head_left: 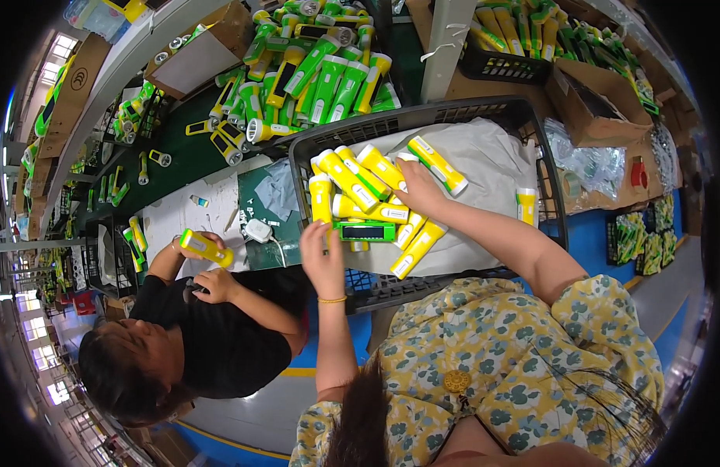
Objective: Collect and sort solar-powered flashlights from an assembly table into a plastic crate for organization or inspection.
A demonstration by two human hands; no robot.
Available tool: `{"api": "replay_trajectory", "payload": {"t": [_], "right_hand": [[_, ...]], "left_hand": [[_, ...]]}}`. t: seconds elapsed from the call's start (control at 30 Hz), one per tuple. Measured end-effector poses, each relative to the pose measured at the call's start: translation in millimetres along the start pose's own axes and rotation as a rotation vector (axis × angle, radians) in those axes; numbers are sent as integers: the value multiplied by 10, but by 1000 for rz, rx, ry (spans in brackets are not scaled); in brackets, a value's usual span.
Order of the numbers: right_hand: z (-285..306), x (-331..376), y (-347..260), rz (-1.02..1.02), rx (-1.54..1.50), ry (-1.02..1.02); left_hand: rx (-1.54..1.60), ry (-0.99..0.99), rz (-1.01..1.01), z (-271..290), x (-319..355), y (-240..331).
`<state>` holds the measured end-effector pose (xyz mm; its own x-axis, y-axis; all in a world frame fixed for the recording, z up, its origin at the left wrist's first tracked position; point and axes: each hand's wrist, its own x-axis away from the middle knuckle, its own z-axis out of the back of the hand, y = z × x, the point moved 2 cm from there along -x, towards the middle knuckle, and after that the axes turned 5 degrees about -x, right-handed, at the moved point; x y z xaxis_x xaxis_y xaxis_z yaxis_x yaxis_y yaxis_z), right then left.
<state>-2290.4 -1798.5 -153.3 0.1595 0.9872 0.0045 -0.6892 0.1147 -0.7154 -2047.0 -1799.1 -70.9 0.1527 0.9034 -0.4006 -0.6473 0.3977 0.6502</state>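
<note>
A dark plastic crate (540,167) lined with grey cloth holds several yellow flashlights (352,180) and one green flashlight (365,231). My left hand (323,258), with a gold bracelet on the wrist, reaches into the crate's near left corner. Its fingers close on the lower end of an upright yellow flashlight (321,198), just left of the green one. My right hand (419,191) rests on top of the pile and grips a yellow flashlight with a green stripe (439,165). One more yellow flashlight (526,204) lies alone at the crate's right side.
To my left a co-worker in a black shirt (220,342) holds a yellow flashlight (207,247) over a white sheet. A heap of green flashlights (321,74) lies beyond the crate. Cardboard boxes (597,101), another full crate (516,43) and plastic bags (586,163) stand to the right.
</note>
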Motion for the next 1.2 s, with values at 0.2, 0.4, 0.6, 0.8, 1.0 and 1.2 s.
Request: {"api": "replay_trajectory", "payload": {"t": [0.2,0.4,0.6,0.8,1.0,1.2], "right_hand": [[75,16,-379,388,252,47],[-5,-99,-387,336,477,-15],[215,153,-305,134,-29,186],[712,582,-600,400,-56,152],[780,748,-831,621,-196,110],[843,717,-912,609,-349,13]], "left_hand": [[210,-327,-81,-517,106,502],[257,-393,-59,-574,263,652],[387,-339,307,-494,489,196],[1258,-418,1016,-496,338,332],[1615,-700,1087,-565,294,497],[1854,-736,1275,-386,378,677]]}}
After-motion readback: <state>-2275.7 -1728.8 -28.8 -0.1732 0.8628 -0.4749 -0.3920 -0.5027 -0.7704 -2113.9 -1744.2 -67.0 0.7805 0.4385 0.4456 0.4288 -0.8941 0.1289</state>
